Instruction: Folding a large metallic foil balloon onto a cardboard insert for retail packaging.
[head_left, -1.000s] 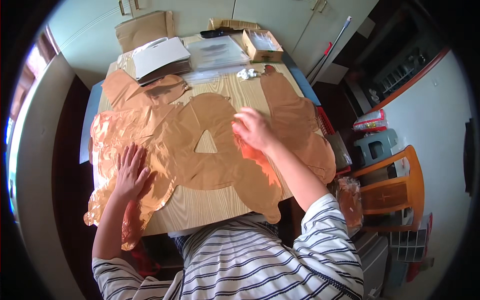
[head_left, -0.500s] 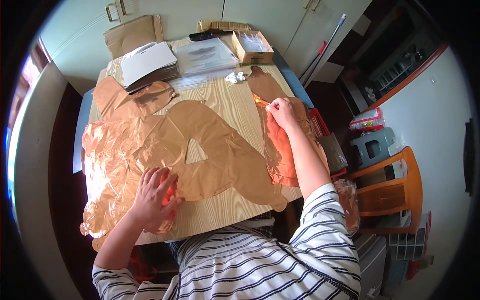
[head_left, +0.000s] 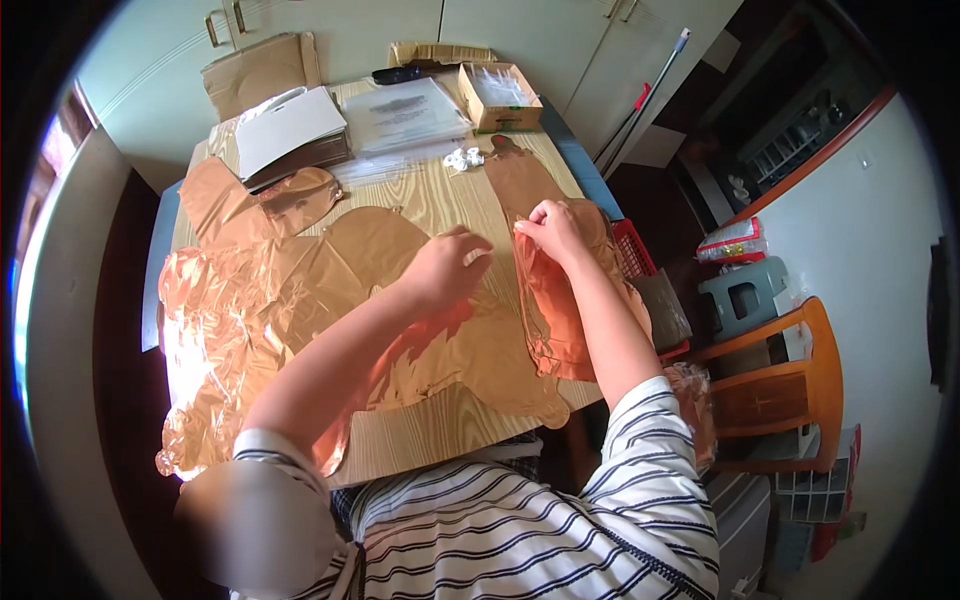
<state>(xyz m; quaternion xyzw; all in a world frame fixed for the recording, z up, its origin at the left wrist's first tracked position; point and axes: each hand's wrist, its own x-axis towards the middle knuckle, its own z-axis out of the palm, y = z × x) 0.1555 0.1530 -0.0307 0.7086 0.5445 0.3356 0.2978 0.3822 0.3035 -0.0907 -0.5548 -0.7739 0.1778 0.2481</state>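
Note:
Flat copper-coloured foil balloons cover much of the wooden table. My right hand (head_left: 552, 232) pinches the upper left edge of the foil balloon (head_left: 562, 325) at the table's right side, whose foil hangs in folds below the fingertips. My left hand (head_left: 448, 268) is above the large foil balloon (head_left: 345, 260) in the middle, its fingers loosely curled and apart, with nothing seen in them. It is just left of my right hand. My left forearm hides part of the large balloon, and its arm's reflection shows in the foil.
Along the back are a stack of grey-white boards (head_left: 292, 135), clear plastic bags (head_left: 405, 112), a small carton (head_left: 500, 98) and a white crumpled bit (head_left: 463, 159). A red basket (head_left: 632, 248), a grey stool (head_left: 742, 298) and a wooden chair (head_left: 775, 385) are to the right.
My left hand has lifted off the foil near the front edge and moved right and away from me, near my right hand. My right hand has moved slightly toward me, still pinching foil.

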